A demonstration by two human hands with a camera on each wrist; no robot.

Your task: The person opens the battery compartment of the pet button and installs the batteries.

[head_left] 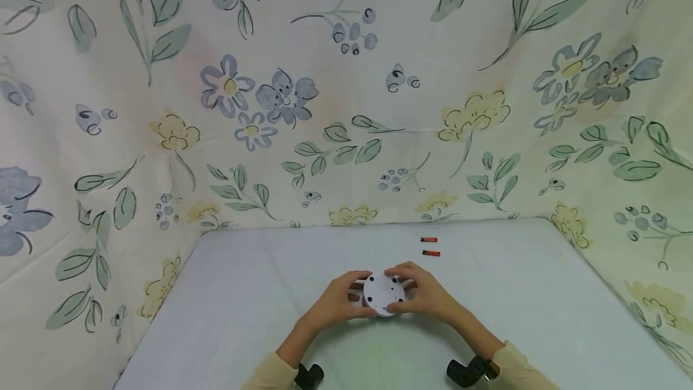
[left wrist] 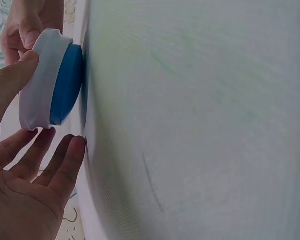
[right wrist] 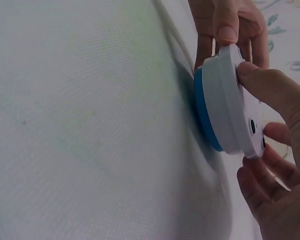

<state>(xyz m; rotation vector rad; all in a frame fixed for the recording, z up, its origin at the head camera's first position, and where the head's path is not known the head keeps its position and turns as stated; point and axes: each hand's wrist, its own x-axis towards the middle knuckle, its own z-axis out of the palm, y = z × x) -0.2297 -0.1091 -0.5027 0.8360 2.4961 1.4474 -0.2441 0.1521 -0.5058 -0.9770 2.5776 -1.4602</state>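
Observation:
A round white device (head_left: 383, 294) with small holes and dark round pads on its upper face is held between both hands over the table. Its lower part is blue, as the left wrist view shows on the device (left wrist: 42, 82). The left hand (head_left: 339, 303) grips its left side, thumb at the near edge and fingers at the far edge. On the other side the right hand (head_left: 425, 294) grips it the same way, its thumb on the near part of the upper face. In the right wrist view the device (right wrist: 225, 105) is tilted, blue side near the cloth.
Two small red and black batteries, one (head_left: 429, 239) behind the other (head_left: 431, 253), lie beyond the hands, slightly right. White cloth covers the table (head_left: 243, 281). A floral curtain (head_left: 346, 95) stands behind and along both sides.

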